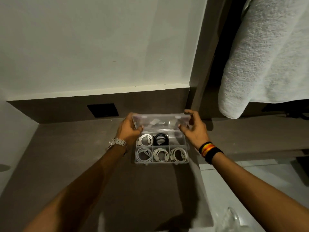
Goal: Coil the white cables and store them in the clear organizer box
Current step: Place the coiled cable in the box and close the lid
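On the worktop (83, 164) | your left hand (129, 128) and right hand (194, 129) grip the lid (160, 122) ends | box (161, 163) holds coiled white cables (161, 154).

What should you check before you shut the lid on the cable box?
1. Both hands on the lid: left hand grips its left end, right hand its right end. Ok.
2. White cables coiled inside their compartments: four show, none over a divider. Ok.
3. Black cable sits below the rim. Ok.
4. Back right compartment: contents blurred behind the lid. Cannot tell.
5. Organizer box flat on the counter. Ok.
6. Fingers clear of the closing edge: cannot tell.
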`<state>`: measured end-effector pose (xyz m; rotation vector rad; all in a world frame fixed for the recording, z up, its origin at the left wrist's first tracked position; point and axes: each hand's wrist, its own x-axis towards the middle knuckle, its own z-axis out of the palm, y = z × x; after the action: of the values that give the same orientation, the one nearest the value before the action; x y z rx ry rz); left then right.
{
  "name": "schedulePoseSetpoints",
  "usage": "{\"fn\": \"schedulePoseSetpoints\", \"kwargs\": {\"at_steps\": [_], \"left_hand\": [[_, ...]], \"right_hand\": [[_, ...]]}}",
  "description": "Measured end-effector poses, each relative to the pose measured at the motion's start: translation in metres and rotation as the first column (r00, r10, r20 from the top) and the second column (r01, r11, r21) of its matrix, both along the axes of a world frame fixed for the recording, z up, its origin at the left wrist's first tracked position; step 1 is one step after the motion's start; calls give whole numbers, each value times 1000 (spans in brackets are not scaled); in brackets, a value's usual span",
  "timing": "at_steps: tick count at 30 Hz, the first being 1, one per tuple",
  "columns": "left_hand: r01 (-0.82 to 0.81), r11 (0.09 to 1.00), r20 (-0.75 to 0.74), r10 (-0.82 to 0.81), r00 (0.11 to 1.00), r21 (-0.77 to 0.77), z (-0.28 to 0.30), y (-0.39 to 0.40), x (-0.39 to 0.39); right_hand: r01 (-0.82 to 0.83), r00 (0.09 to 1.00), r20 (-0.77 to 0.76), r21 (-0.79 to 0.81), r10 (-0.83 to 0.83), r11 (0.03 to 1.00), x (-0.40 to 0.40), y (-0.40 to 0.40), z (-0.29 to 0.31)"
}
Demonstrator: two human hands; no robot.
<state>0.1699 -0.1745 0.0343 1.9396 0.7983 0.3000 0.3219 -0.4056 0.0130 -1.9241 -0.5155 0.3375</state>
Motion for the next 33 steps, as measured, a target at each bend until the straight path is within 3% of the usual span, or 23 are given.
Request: {"fn": "schedulePoseSetpoints", "kwargs": {"at_steps": [3,5,6,11,21,24,29,31,33], "left_hand": [[223,923,-61,-214,975,315,14,-17,-42],[383,728,-97,-403,910,568,8,-28,-65],[442,647,-151,-455,878,621,3,-33,-74],[644,544,-436,-474,765,538,-25,-55,-93],[868,191,-764,-414,495,459,-42,-42,-73],[892,157,-807,-382,450,424,-45,-42,-67],[875,119,-790,-385,477,470,-49,-40,-58],[939,77,-875,-345,339,334,-55,-36,-57],[936,80,-870,-347,349,344,-53,-35,-56]], "right_hand": [[-163,933,266,-284,241,945,-33,-28,8],[-219,850,350,-446,395,868,-53,-38,2],[-227,810,369,-519,455,824,-61,-42,-4],[-210,741,335,-707,582,675,-93,-58,-40],[-39,736,425,-750,527,660,-123,-64,-73],[8,706,462,-763,537,646,-123,-61,-71],[81,682,552,-710,481,700,-122,-53,-66],[89,664,575,-696,478,713,-118,-52,-66],[93,634,593,-696,496,712,-115,-53,-67]]}}
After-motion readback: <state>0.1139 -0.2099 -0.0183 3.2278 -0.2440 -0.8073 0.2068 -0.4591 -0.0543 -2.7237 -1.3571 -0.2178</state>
